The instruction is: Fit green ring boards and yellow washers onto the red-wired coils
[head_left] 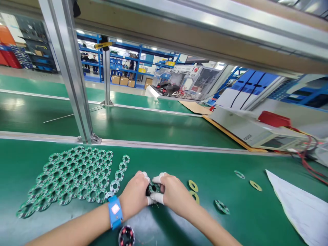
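A small dark ring-shaped circuit board (pixel 154 187) sits between my two hands, low over the green bench, and a dark part shows under its left edge. My left hand (pixel 137 191), with white finger cots and a blue wrist strap (pixel 115 211), grips it from the left. From the right, my right hand (pixel 171 193), also in white finger cots, pinches it with thumb and fingers. Most of the held piece is hidden by the fingertips. Close in front of my left forearm stands a round motor stator (pixel 126 235) with reddish windings inside.
Many green ring boards (pixel 77 174) lie in rows at left, with a short line of rings (pixel 119 175) beside them. Yellow rings (pixel 193 186) and a loose board (pixel 221 207) lie at right, near a paper sheet (pixel 299 205). An aluminium post (pixel 70 68) rises behind.
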`<state>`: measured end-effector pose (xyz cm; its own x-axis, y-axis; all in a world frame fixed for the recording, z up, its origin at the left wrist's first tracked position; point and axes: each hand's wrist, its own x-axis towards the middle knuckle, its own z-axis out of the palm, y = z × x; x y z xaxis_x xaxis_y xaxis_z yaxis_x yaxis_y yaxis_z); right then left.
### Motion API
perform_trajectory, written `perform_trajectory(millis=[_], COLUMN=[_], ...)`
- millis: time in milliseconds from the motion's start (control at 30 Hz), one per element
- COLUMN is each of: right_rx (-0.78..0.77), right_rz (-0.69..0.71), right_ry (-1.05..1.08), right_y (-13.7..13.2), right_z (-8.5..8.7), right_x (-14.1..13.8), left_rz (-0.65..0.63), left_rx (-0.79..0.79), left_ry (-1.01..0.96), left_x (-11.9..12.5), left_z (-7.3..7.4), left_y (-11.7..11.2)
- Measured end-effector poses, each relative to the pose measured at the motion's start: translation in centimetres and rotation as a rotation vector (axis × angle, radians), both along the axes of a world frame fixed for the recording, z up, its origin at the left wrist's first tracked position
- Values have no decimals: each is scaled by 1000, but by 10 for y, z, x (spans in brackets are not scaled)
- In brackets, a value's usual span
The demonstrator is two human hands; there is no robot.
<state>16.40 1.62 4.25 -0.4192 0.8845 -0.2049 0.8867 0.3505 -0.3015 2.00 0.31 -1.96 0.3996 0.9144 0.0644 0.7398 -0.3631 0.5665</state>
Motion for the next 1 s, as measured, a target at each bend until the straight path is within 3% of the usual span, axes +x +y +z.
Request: perform_trajectory(millis=[133, 233, 300, 400, 533, 633, 700, 833, 1000], right_rx=[-52, -237, -343, -383, -353, -313, -291, -250, -230], right_rz=[-56, -94, -100, -99, -107, -83, -69, -72, -131], right_ry=[279, 595, 692, 714, 691, 687, 697, 725, 769], right_y=[-5, -4, -2, 0, 1, 1, 1, 0, -1], right_z=[-19, -35, -41, -43, -43, -44, -44, -45, -51], right_x=[14, 29, 36, 41, 39, 38, 37, 36, 30], left_rz=[7, 18, 28, 30, -1, -93, -200, -357, -386], left_rx=[19, 18, 7, -11, 18, 106, 152, 309, 482], left_ry=[6, 12, 32, 68, 100, 139, 220, 347, 329], left_x=[0, 1, 2, 1, -10, -12, -9, -4, -4], left_z=[-4, -7, -6, 4, 31, 47, 49, 38, 9], left_y=[0, -1, -1, -3, -7, -11, -14, -17, -19])
